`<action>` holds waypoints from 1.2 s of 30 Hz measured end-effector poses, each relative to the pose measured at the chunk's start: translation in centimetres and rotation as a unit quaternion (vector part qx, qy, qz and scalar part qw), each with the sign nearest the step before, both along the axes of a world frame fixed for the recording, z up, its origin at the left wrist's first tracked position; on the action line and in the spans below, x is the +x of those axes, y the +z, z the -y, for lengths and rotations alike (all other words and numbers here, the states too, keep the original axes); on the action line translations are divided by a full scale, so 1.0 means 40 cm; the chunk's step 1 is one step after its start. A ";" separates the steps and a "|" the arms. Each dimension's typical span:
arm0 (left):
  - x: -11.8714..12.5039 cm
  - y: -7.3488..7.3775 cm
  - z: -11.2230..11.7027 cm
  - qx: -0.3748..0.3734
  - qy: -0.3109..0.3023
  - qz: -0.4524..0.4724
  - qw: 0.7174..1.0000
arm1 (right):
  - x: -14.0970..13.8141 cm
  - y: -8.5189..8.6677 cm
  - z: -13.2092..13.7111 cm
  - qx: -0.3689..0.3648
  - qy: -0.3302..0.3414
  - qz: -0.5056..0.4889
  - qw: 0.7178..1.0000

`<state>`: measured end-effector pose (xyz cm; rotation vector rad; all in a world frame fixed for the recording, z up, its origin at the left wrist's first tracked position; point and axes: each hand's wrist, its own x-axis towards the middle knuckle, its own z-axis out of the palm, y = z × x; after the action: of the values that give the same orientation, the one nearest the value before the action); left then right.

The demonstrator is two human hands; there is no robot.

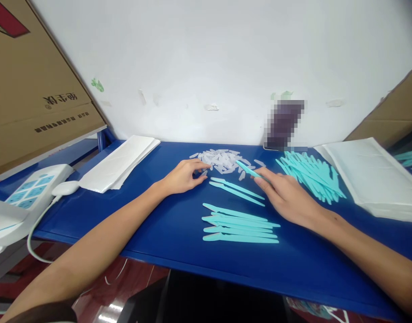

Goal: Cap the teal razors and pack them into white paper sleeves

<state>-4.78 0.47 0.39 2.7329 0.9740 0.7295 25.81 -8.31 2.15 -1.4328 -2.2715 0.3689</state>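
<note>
My right hand (287, 193) is closed around the handle of a turquoise eyebrow razor (247, 169), its blade end pointing left over a pile of clear plastic caps (222, 160). At the left edge of that pile is my left hand (186, 176), thumb and fingertips apart. A loose cap (205, 172) shows between them, with no grip on it that I can make out. Just below, two razors (238, 190) lie side by side. Nearer me, several more razors (241, 224) are laid in a rough row, handles to the right.
A heap of turquoise razors (310, 175) lies right of the caps, beside clear plastic bags (374, 175). Flat white packets (120, 163) and a power strip (32, 188) are at left. A pixelated upright object (284, 124) leans on the wall. Cardboard boxes (41, 76) flank the blue table (179, 242).
</note>
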 end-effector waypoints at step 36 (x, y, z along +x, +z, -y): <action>0.136 0.031 0.168 0.036 -0.183 0.219 0.958 | -0.077 0.009 0.024 -0.271 0.010 -0.535 0.800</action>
<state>0.65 -6.24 1.63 2.5250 0.3417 1.2334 22.72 -9.28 2.51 -0.9616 -1.2490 1.4888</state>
